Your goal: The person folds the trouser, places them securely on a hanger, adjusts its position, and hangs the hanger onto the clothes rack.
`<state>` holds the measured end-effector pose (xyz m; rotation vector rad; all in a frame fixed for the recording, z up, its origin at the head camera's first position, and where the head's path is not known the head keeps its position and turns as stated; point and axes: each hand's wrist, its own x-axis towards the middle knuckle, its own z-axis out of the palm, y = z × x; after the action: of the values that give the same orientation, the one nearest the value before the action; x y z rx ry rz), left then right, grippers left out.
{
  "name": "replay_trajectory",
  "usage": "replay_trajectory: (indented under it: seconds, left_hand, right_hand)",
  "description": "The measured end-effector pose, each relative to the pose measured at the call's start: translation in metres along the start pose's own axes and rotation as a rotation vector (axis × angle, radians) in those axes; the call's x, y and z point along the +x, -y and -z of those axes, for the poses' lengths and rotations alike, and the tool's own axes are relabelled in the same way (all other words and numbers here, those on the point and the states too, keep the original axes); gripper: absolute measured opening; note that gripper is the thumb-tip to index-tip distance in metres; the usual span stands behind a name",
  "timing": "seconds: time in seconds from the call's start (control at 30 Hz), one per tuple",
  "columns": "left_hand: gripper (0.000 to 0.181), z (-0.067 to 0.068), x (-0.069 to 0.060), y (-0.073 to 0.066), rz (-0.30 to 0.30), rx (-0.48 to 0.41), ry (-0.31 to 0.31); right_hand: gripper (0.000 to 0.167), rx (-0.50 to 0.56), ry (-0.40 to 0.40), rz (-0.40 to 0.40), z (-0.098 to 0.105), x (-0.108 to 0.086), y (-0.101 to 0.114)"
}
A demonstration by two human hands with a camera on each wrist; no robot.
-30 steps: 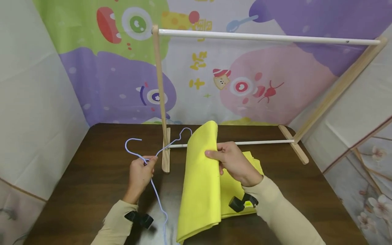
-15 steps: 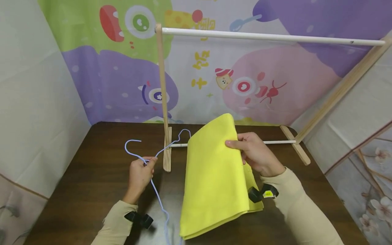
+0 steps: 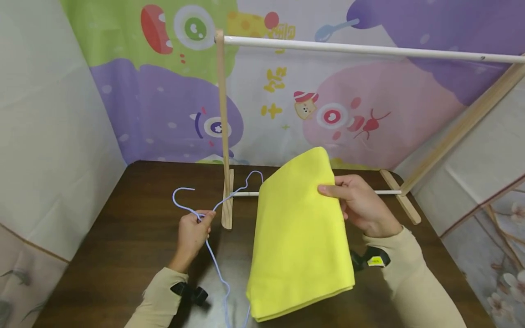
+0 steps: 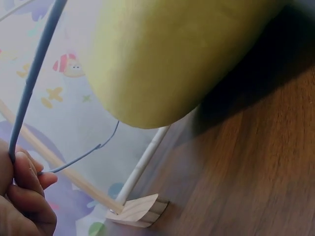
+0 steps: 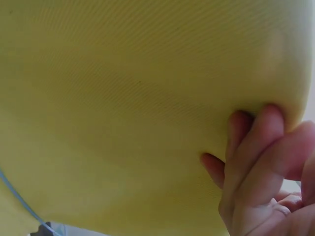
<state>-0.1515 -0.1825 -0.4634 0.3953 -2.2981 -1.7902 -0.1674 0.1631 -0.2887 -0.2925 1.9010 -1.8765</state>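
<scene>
A folded yellow cloth (image 3: 299,232) hangs tilted above the table, most of its broad face toward the head camera. My right hand (image 3: 367,207) pinches its right edge, thumb on the near face; in the right wrist view the other fingers (image 5: 256,162) lie against its back. With my left hand (image 3: 194,234) I grip a thin light-blue wire hanger (image 3: 174,197) just below its hook. Its wire runs off to both sides and passes behind the cloth's left edge. Where cloth and hanger meet is hidden by the cloth.
Behind the hands stands a rack with a white top rail (image 3: 328,46), a left wooden post (image 3: 223,105) and a lower white rod (image 3: 387,192). Everything is on a dark wooden table (image 3: 123,255). A cartoon-printed sheet hangs at the back, pale panels at both sides.
My right hand has moved right and slightly up, drawing the yellow cloth along and spreading its face wider. The cloth part on the table has gone from sight. The left hand keeps its hold.
</scene>
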Motion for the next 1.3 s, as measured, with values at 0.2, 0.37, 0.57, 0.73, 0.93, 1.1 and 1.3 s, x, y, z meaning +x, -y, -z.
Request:
replay_trajectory:
  seconds: [0.2, 0.37, 0.57, 0.73, 0.93, 1.1, 1.3]
  left_hand:
    - [0.023, 0.000, 0.001, -0.007, -0.015, -0.029, -0.023]
    - [0.023, -0.001, -0.001, -0.015, -0.041, 0.033, -0.009]
    - [0.021, 0.001, 0.000, -0.013, -0.047, 0.086, -0.027]
    - [0.021, 0.002, 0.004, -0.010, -0.069, 0.140, -0.028]
    - [0.021, 0.003, 0.003, -0.009, -0.104, 0.185, -0.041]
    - [0.021, 0.003, 0.004, -0.014, -0.111, 0.186, -0.039]
    - [0.021, 0.003, 0.005, -0.017, -0.126, 0.206, -0.048]
  right_hand:
    - [0.014, -0.027, -0.018, -0.003, 0.011, 0.007, -0.008]
    - [0.012, -0.052, -0.057, -0.036, 0.018, 0.020, -0.019]
    - [0.014, -0.098, -0.105, -0.091, 0.034, 0.037, -0.035]
    - [0.030, -0.154, -0.152, -0.158, 0.052, 0.050, -0.061]
    - [0.043, -0.152, -0.147, -0.208, 0.067, 0.054, -0.096]
    - [0.044, -0.166, -0.159, -0.221, 0.071, 0.052, -0.109]
    - [0.044, -0.221, -0.177, -0.248, 0.073, 0.051, -0.123]
